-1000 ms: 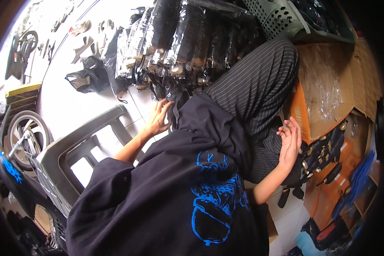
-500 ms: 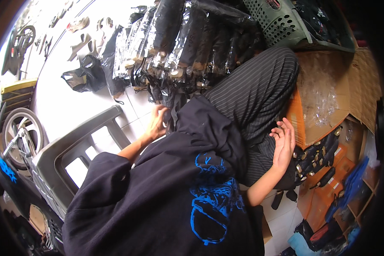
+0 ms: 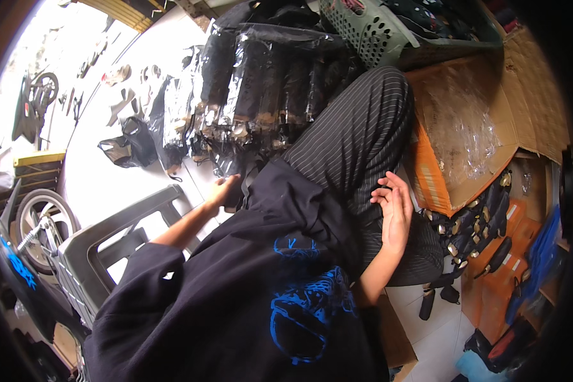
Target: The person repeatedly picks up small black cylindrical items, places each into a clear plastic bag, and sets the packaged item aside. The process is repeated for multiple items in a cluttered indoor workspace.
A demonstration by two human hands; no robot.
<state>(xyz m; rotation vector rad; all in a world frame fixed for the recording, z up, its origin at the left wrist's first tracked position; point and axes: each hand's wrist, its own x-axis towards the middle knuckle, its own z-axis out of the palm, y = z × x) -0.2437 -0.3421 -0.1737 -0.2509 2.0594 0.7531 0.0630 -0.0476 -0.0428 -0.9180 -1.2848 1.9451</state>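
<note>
On the left, my left hand (image 3: 225, 190) has its fingers curled at a black item (image 3: 235, 196) beside my lap. The item's kind is unclear, since the fingers and my dark shirt partly cover it. Just beyond lies a pile of slim black bundles (image 3: 261, 76) in clear shiny plastic sleeves. They look like folded umbrellas, with pale ends toward me. My right hand (image 3: 396, 210) hovers by my bent leg, palm turned inward. Its fingers are apart and loosely bent, with nothing in them.
A grey plastic chair (image 3: 86, 239) stands at left, near a wheel (image 3: 44, 223). A black plastic bag (image 3: 134, 143) lies on the tiles. Right: a green basket (image 3: 375, 32), an open cardboard box (image 3: 509, 127) and several small black pieces with pale ends (image 3: 471, 229).
My left hand has closed more tightly at the black item near my lap. My right hand stays raised and open. The view has shifted, moving most things in the picture.
</note>
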